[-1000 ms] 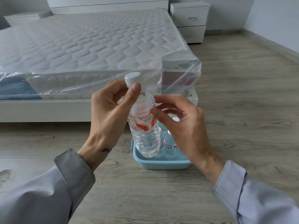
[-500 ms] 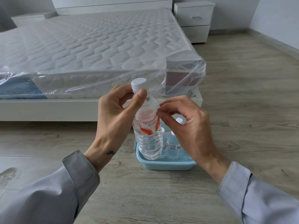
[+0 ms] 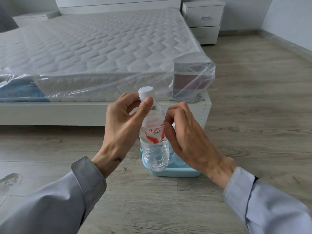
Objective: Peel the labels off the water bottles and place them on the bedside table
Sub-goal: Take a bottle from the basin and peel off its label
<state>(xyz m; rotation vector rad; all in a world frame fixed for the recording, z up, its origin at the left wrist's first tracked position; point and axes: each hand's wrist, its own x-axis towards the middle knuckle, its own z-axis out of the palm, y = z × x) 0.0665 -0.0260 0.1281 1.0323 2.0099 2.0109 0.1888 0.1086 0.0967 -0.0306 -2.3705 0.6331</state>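
Note:
I hold a clear water bottle (image 3: pixel 155 154) with a white cap upright in the air over a light blue tub (image 3: pixel 177 173). My left hand (image 3: pixel 121 125) grips its neck and shoulder, thumb pressed just under the cap. A red and white label (image 3: pixel 154 132) wraps the bottle's middle. My right hand (image 3: pixel 184 137) is at the label's right edge, with thumb and forefinger pinched together on it. More bottles stand in the tub, mostly hidden behind the held bottle and my right hand. A white bedside table (image 3: pixel 203 19) stands at the far right of the bed.
A bed with a plastic-wrapped quilted mattress (image 3: pixel 94 53) fills the left and centre, on a white frame (image 3: pixel 67 114). A second white bedside table (image 3: pixel 30 19) shows at the far left. Grey wood flooring (image 3: pixel 253 98) runs to the right wall.
Both hands and the bottle stay in much the same hold. My right fingers have curled tighter and pinched at the label's right edge. The view has shifted slightly.

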